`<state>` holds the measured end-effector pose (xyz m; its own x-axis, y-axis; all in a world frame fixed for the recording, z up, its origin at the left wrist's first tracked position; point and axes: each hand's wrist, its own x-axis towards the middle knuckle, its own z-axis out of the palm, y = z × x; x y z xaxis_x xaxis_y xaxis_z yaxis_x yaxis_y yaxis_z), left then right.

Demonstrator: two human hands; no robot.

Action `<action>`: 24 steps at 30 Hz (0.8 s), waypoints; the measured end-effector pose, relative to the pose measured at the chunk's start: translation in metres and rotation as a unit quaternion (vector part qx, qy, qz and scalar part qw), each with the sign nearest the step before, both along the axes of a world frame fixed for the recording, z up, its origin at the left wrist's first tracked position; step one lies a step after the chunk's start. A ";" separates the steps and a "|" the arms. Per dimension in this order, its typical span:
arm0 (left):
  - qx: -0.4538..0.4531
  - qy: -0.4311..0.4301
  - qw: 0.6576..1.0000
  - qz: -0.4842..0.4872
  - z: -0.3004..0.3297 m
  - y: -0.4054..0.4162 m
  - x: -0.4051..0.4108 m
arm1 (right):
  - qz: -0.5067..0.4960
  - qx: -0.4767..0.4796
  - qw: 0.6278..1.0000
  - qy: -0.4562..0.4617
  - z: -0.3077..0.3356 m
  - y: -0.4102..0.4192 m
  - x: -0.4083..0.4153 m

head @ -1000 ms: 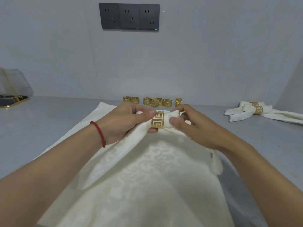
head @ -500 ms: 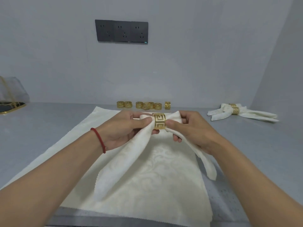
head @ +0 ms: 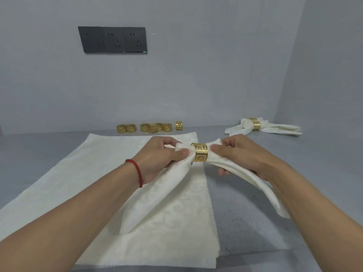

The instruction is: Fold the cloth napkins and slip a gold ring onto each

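Running left to right above the table [head: 275, 193], the napkin [head: 176, 173] is pinched on both sides of its gold ring [head: 199, 152] by left hand [head: 159, 160] and right hand [head: 241, 154], equally near.

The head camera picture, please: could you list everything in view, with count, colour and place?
Held napkin: one, cream, lifted above the table, both ends hanging down.
Gold ring: one, on the held napkin's middle, between the hands.
Flat napkins: cream, spread on the table under the hands; count cannot be told.
Finished napkins: cream with gold rings, far right of the table; they look like two.
Loose rings: about seven, gold, in a row by the wall.
Table: one, grey.
Socket panel: one, dark grey, on the wall.
Red string bracelet: one, on the left wrist.
Left hand: grips the napkin left of the ring.
Right hand: grips it right of the ring.
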<state>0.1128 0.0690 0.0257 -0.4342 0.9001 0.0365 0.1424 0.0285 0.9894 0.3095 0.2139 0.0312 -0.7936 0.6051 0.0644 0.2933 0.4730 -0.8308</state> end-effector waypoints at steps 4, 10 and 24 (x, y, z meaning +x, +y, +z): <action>0.004 -0.035 0.999 0.025 -0.008 0.041 0.024 | -0.085 0.084 0.993 -0.004 -0.007 0.025 0.016; -0.022 -0.042 0.999 0.016 -0.014 0.093 0.045 | -0.023 0.221 0.975 0.022 -0.015 0.057 0.035; -0.085 -0.087 0.992 0.013 -0.061 0.252 0.076 | -0.209 0.123 0.970 -0.014 -0.048 0.202 0.093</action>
<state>0.1890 0.3211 -0.0348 -0.4442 0.8750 -0.1925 -0.0339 0.1983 0.9796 0.4027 0.4159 -0.0172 -0.4854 0.8436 0.2296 0.5230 0.4907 -0.6969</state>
